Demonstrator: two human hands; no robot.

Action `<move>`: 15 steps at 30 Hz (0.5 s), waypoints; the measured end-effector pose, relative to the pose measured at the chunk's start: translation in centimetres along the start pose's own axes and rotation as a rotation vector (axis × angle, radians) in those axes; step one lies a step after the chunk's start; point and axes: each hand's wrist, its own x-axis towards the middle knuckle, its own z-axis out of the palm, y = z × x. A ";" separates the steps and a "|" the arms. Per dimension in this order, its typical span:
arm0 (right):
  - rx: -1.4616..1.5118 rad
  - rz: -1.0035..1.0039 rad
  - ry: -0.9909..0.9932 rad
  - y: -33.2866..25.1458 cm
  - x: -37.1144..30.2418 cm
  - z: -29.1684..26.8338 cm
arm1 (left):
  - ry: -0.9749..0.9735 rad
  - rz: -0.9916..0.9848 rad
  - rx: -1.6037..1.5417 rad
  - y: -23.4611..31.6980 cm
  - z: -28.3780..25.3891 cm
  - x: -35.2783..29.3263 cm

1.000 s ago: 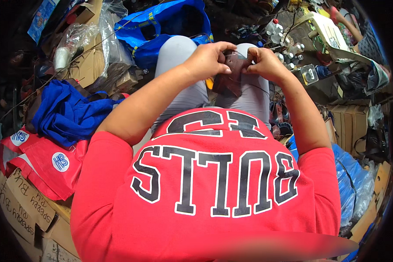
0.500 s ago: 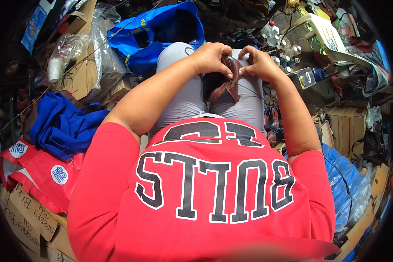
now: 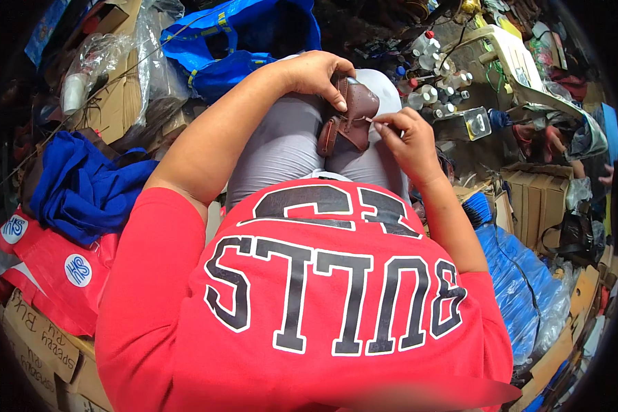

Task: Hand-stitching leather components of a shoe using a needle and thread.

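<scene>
A brown leather shoe upper [image 3: 358,99] rests on my thighs, its stitched edge and folded flaps facing up. My left hand [image 3: 323,77] is closed on its left side, thumb on top and the other fingers partly hidden behind the leather. At its right edge my right hand [image 3: 408,137] pinches a thin pale strand [image 3: 368,119] between thumb and forefinger. The strand reaches to the leather's middle seam; its exact kind is too small to tell.
Ahead on the left lies a blue bag [image 3: 220,48]. Several bottles [image 3: 436,86] and a cream plastic chair [image 3: 508,58] stand ahead right. Blue cloth [image 3: 89,185] lies at left, a cardboard box [image 3: 535,199] and blue plastic sheeting [image 3: 511,281] at right.
My right hand has let go of the leather's upper right side and come down to the right, now pinching the strand. The shoe upper has turned and lies more spread out.
</scene>
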 end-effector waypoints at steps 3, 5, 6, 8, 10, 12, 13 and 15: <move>0.152 0.077 0.095 -0.5 0.6 0.3 | 0.008 0.046 0.000 -0.4 0.2 0.1; 0.102 0.001 0.014 -0.6 0.9 0.5 | 0.020 0.040 -0.001 -0.6 0.1 -0.2; 0.068 0.012 -0.008 -0.5 1.0 0.8 | 0.030 0.034 0.001 -0.4 0.0 -0.3; 0.055 0.030 -0.019 -0.6 1.0 0.5 | 0.034 0.021 0.012 0.0 0.1 -0.3; 0.051 0.049 -0.033 -0.8 1.1 0.6 | 0.036 -0.002 0.025 0.1 0.0 -0.6; 0.020 0.054 -0.053 -1.0 1.2 0.5 | 0.032 0.009 0.042 0.2 -0.1 -0.6; 0.018 0.055 -0.053 -1.2 1.3 0.4 | 0.031 0.011 0.040 0.2 -0.1 -0.6; -0.022 0.059 -0.064 -1.6 1.5 0.3 | 0.060 0.004 0.038 0.1 0.1 -0.6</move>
